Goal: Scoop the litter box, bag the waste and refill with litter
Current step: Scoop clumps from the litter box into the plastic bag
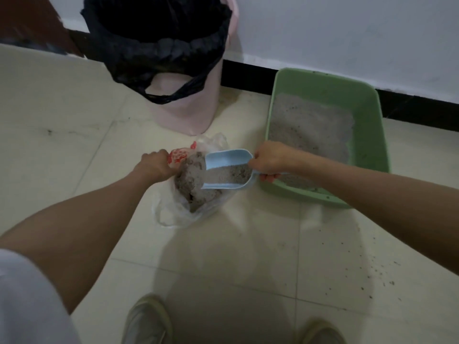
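A clear plastic bag point(173, 209) with red print lies open on the floor, part filled with grey litter clumps. My left hand point(156, 165) grips its left rim and holds the mouth open. My right hand point(268, 162) grips the handle of a light blue scoop point(223, 160). The scoop is tilted over the bag's mouth and carries grey litter. To the right stands the green litter box point(372, 135), with grey litter spread across its bottom.
A pink bin point(183, 112) lined with a black bag point(159, 45) stands behind the clear bag, near the white wall. Spilled litter grains point(380, 276) dot the tiles at lower right. My two shoes point(149, 321) show at the bottom edge.
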Action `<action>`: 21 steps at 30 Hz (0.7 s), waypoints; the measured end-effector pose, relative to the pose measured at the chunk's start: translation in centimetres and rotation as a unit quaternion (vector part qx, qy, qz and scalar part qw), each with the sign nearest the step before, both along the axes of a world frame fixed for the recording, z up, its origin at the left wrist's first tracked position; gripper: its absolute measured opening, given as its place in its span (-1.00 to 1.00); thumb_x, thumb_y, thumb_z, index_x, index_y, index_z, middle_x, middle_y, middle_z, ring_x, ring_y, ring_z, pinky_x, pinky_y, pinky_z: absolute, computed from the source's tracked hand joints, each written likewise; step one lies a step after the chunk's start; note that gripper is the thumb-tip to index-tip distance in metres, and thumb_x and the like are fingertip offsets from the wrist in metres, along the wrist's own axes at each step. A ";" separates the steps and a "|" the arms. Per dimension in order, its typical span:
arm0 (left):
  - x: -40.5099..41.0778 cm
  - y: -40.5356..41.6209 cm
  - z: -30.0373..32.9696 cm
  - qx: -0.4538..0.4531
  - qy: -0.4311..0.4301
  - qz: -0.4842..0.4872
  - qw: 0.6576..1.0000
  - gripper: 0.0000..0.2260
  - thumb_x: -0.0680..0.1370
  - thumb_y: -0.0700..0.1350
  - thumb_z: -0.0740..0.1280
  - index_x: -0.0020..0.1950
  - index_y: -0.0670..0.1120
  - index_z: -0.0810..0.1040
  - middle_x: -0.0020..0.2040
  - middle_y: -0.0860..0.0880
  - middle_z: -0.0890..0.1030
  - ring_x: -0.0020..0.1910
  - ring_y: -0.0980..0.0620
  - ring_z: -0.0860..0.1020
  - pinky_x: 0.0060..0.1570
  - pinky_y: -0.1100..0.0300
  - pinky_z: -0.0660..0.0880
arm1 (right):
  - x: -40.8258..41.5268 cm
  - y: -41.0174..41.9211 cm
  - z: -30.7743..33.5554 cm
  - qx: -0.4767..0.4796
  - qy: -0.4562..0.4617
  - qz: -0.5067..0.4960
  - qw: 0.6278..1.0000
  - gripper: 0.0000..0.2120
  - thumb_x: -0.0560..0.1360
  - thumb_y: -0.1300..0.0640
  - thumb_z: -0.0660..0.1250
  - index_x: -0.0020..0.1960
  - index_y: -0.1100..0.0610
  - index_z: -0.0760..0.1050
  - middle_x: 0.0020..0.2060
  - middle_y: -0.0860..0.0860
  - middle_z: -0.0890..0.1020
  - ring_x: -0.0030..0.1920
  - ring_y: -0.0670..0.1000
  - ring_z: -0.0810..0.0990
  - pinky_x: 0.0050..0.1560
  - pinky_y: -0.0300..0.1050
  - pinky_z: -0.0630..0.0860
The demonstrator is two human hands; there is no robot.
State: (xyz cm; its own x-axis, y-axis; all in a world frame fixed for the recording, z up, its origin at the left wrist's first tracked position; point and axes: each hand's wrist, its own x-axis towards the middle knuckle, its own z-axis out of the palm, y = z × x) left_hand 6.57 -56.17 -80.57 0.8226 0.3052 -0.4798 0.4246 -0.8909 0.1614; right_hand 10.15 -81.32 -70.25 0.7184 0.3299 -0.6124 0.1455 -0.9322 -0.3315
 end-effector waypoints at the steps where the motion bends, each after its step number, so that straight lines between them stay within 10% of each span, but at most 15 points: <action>1: -0.2 0.0 -0.2 -0.004 -0.004 0.004 1.000 -0.55 0.50 0.06 0.31 0.25 -0.22 0.42 0.19 -0.27 0.51 0.19 -0.25 0.45 0.14 0.04 0.40 | -0.1 0.8 0.2 -0.023 -0.025 0.030 0.999 -0.67 0.54 0.17 0.16 -0.36 0.21 0.48 -0.63 -0.02 0.50 -0.59 -0.07 0.45 -0.52 -0.30 0.39; 7: -0.3 0.5 0.0 0.000 -0.034 0.029 0.999 -0.75 0.50 -0.07 0.29 0.01 -0.25 0.55 0.03 -0.29 0.58 0.04 -0.24 0.53 -0.04 0.04 0.46 | -1.4 3.4 1.9 -0.162 -0.230 0.184 0.942 -0.81 0.58 0.14 0.13 0.11 0.15 0.46 -0.06 0.09 0.54 -0.19 0.06 0.41 -0.20 -0.10 0.30; 12: -0.4 0.7 0.4 0.001 -0.030 -0.010 0.999 -0.77 0.52 -0.09 0.27 0.06 -0.22 0.51 0.08 -0.26 0.56 0.08 -0.22 0.50 -0.03 0.04 0.44 | -1.3 2.8 2.0 -0.188 -0.306 0.219 0.907 -0.80 0.58 0.16 0.13 0.15 0.17 0.42 -0.02 0.07 0.58 -0.20 0.07 0.42 -0.20 -0.08 0.27; 21: 2.2 -5.0 3.5 -0.076 -0.046 -0.124 0.988 -0.64 0.58 0.07 0.15 0.24 -0.13 0.46 0.15 -0.15 0.56 0.04 -0.14 0.51 -0.07 0.13 0.43 | 3.1 -7.9 2.2 0.018 -0.122 -0.182 0.976 -0.72 0.60 0.09 0.11 -0.01 0.27 0.49 -0.25 0.16 0.62 -0.46 0.01 0.46 -0.40 -0.18 0.44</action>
State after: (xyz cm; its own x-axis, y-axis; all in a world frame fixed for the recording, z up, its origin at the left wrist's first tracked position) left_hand 8.73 -61.15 -77.11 0.9049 0.0200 -0.4251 0.1747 -0.9283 0.3282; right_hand 13.22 -89.21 -68.02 0.9151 0.0444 -0.4008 -0.1136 -0.9253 -0.3619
